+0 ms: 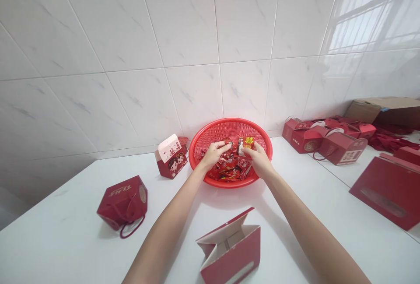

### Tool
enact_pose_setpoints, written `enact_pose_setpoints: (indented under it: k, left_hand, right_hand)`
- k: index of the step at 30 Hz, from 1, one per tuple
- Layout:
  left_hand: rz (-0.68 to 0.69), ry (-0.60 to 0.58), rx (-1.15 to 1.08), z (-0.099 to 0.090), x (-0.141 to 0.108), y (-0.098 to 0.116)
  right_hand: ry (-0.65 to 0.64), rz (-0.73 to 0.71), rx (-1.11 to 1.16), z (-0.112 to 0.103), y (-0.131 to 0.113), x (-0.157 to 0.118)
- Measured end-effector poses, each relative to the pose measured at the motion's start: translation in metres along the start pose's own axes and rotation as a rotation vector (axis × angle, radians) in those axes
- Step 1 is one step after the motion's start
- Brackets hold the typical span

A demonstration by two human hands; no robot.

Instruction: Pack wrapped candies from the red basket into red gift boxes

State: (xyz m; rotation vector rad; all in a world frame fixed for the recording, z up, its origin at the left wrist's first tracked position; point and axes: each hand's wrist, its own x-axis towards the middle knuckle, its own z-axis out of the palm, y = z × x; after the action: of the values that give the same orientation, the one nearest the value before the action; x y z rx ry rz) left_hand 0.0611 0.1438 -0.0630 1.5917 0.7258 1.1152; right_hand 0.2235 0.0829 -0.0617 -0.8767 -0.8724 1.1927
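Both hands are over a red plastic basket [266, 144] that holds several red wrapped candies [231, 173]. In my right hand [260, 161] is a red candy packet [248, 142] with gold lettering, pinched between thumb and fingers. My left hand [214, 153] reaches in on the left side, its fingers closed on a small red candy packet [232, 145] that shows only in part. Nearer to me, between my forearms, stands a red paper gift box [241, 255] with its top open and its pale inside showing.
A closed dark red box [123, 201] with a cord handle lies at left. Beside the basket stands a box with cartoon figures [172, 157]. Several red boxes [328, 139], a cardboard carton [383, 109] and a larger red box [387, 190] are at right. A tiled wall [190, 26] backs the table.
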Motion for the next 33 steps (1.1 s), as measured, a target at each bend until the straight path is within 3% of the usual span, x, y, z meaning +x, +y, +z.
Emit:
enact_pose_setpoints:
  k: [12, 24, 33]
  left_hand:
    - [0.007, -0.095, -0.037, 0.003, -0.002, 0.008]
    - [0.003, -0.033, 0.037, 0.005, -0.003, 0.012]
    - [-0.020, -0.026, 0.017, 0.003, -0.002, 0.011]
  right_hand:
    - [-0.039, -0.076, -0.071, 0.002, 0.002, -0.001]
    - [0.050, -0.164, -0.225, 0.000, 0.010, 0.004]
    - [0.012, -0.163, -0.227, 0.004, 0.007, 0.001]
